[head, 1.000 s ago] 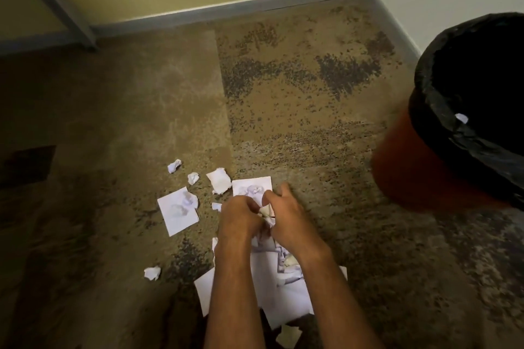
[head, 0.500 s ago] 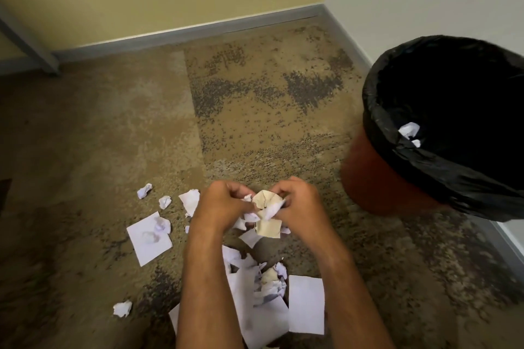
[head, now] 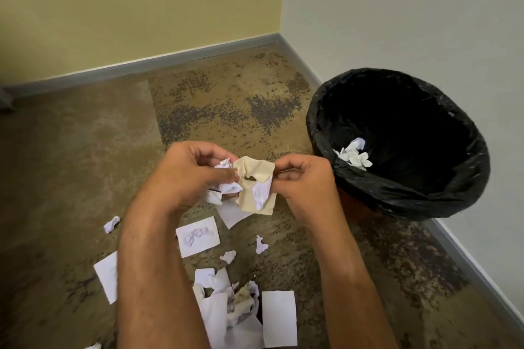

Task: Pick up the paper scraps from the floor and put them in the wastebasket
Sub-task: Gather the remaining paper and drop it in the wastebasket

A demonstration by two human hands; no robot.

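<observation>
My left hand (head: 190, 173) and my right hand (head: 304, 178) together hold a bundle of paper scraps (head: 253, 184) above the carpet: a tan piece in front, crumpled white bits behind and under it. Both hands are closed on the bundle from either side. The wastebasket (head: 465, 178), lined with a black bag, stands just right of my right hand, with a few white scraps (head: 354, 154) inside near its left wall. More white scraps lie on the floor below my hands: a flat card (head: 198, 235), small crumpled bits (head: 112, 224), and a heap (head: 235, 309) between my forearms.
The wastebasket sits in a room corner, with a white wall (head: 411, 22) right behind it and a yellow wall (head: 127, 8) ahead, both edged by a grey baseboard (head: 170, 58). Brown mottled carpet (head: 226, 99) stretches to the left and ahead.
Both hands have lifted the gathered scraps off the floor and up toward the wastebasket. My view has swung right, bringing the whole basket mouth into sight.
</observation>
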